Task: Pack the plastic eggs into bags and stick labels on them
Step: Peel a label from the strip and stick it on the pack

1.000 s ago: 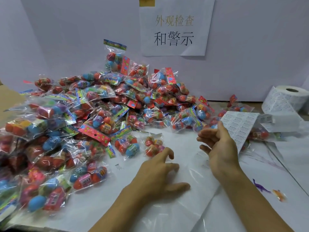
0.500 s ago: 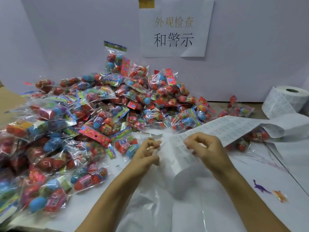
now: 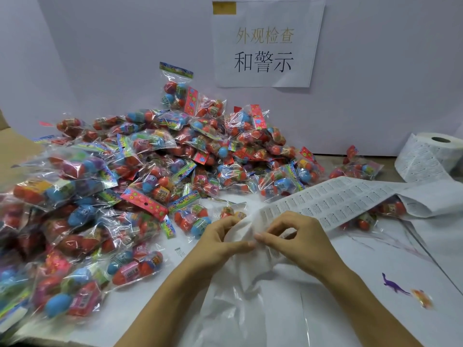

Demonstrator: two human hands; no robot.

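A big heap of clear bags of coloured plastic eggs covers the left and middle of the table. A white label strip runs from a label roll at the far right to my hands. My left hand and my right hand meet at the near end of the strip, fingers curled, pinching it together with a crumpled clear plastic bag. One small egg bag lies just behind my left hand.
A few egg bags lie under and behind the strip at right. A purple toy dinosaur and an orange toy sit on the white table at the near right. A paper sign hangs on the back wall.
My right hand pulled the label strip in from the right to the middle. My left hand rose off the flat plastic bag, and both hands now pinch the strip's end.
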